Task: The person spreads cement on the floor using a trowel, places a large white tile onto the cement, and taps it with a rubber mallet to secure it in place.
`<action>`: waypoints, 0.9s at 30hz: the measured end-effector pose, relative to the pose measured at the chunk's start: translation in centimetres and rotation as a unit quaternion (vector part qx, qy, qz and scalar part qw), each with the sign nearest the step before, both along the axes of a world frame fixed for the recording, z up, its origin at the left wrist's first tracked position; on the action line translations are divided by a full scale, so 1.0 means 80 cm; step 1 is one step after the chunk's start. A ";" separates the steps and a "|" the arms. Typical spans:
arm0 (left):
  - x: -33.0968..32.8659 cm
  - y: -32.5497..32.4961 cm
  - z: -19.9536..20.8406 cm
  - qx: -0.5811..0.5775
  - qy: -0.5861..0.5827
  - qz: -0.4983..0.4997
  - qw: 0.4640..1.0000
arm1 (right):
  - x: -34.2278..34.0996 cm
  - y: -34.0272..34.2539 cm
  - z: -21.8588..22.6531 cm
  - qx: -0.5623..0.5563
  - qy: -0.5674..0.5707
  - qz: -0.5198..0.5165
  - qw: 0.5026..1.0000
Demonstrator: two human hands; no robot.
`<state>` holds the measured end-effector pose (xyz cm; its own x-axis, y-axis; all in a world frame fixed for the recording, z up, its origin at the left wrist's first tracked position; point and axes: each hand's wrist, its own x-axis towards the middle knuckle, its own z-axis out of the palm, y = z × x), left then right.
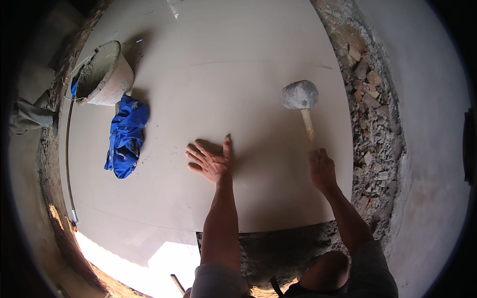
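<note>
My left hand (pixel 211 162) lies flat on a large pale floor tile (pixel 268 193), fingers spread and thumb out to the right. To the right, my right hand (pixel 322 170) is closed around the wooden handle of a mallet (pixel 300 95). The mallet's thick grey head points away from me, over the tile. Whether the head touches the tile I cannot tell. A crumpled blue cloth (pixel 127 136) lies on the tiles, left of my left hand.
A mortar-caked bucket (pixel 112 79) leans at the far left, beyond the cloth. A thin dark rod (pixel 68 159) runs along the left edge. Broken rubble (pixel 370 114) fills a strip between the tiles and the right wall (pixel 427 124). Dark rough ground (pixel 283 253) shows below the tile's near edge.
</note>
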<state>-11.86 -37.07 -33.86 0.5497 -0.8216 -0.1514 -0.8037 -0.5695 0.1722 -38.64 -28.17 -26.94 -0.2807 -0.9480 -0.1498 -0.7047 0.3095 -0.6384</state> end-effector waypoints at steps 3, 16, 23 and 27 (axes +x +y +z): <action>0.001 -0.001 -0.003 -0.011 0.009 0.002 1.000 | 0.009 -0.019 0.007 -0.055 -0.049 -0.040 0.996; 0.001 -0.001 -0.001 0.002 0.008 0.018 1.000 | 0.029 -0.061 0.014 0.031 0.013 -0.036 0.999; 0.000 -0.004 0.001 0.013 0.001 0.013 1.000 | 0.011 0.036 0.006 0.007 -0.027 0.011 1.000; 0.002 -0.003 0.002 0.015 0.017 0.013 1.000 | 0.008 0.080 0.000 0.012 -0.014 0.011 1.000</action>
